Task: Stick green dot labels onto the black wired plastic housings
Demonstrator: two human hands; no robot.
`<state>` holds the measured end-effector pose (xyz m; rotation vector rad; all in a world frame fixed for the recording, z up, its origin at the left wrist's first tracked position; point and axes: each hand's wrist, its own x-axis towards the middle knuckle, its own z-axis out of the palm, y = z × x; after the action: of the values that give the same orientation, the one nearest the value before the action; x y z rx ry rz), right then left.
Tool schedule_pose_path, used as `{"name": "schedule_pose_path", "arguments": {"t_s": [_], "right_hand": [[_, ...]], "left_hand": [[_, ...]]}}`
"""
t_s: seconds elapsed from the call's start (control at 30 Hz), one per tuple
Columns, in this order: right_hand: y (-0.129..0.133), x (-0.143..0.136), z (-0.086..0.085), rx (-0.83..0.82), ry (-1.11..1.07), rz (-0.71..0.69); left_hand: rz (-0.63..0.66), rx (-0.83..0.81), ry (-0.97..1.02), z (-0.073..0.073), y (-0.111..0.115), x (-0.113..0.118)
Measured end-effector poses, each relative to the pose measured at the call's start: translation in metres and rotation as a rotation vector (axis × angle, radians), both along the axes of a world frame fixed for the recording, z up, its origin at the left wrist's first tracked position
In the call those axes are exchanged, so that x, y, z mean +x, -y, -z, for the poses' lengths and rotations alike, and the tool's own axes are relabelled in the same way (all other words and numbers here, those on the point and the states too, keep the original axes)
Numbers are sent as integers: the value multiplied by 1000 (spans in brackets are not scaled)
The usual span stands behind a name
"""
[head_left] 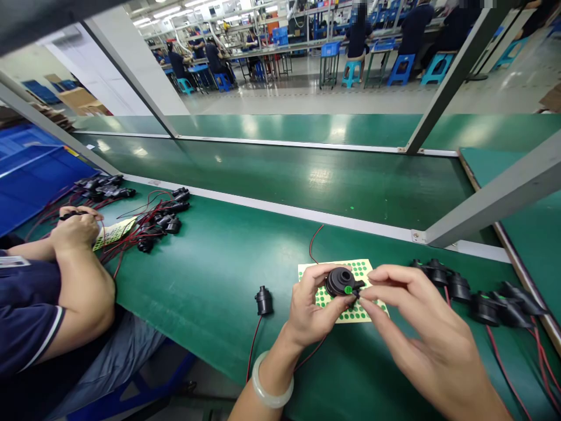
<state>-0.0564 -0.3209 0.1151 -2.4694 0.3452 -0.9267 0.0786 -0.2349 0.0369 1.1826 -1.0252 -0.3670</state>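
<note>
A round black part (339, 280) with a ringed top and a green dot on it is gripped between the thumb and fingers of my left hand (309, 307). My right hand (409, 316) reaches in from the right, its thumb and fingertips close to the part's side outlet; whether they pinch anything is too small to tell. Beneath both hands lies a pale yellow sheet (362, 268) covered with green dots. Another black part (263, 300) with a red wire stands on the green table (210, 275), left of my left hand.
Several black parts (486, 307) with red wires lie at the right. At the left, a person (74, 280) handles a dark piece beside a heap of wired parts (164, 219) and a blue bin (35, 169). Metal posts (495, 193) rise along the table's far edge.
</note>
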Motion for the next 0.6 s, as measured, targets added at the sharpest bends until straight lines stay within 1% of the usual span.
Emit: {"name": "schedule_pose_path", "arguments": {"t_s": [0.1,0.2,0.33,0.5,0.6], "right_hand": [[-3,-1,2,-116,3,-36],[-3,0,4,-175,16,-63],[-2,2,6,-196,17,-72],[2,1,6,-204,0,-142],[6,2,4,-214,-5,-160]], "left_hand": [[14,-21,-13,0,0,0],[31,-33,-28,-1,0,-1],[27,-43,-29,-1,0,-1],[40,-62,-2,0,0,0],[59,-73,-27,0,1,-1]]}}
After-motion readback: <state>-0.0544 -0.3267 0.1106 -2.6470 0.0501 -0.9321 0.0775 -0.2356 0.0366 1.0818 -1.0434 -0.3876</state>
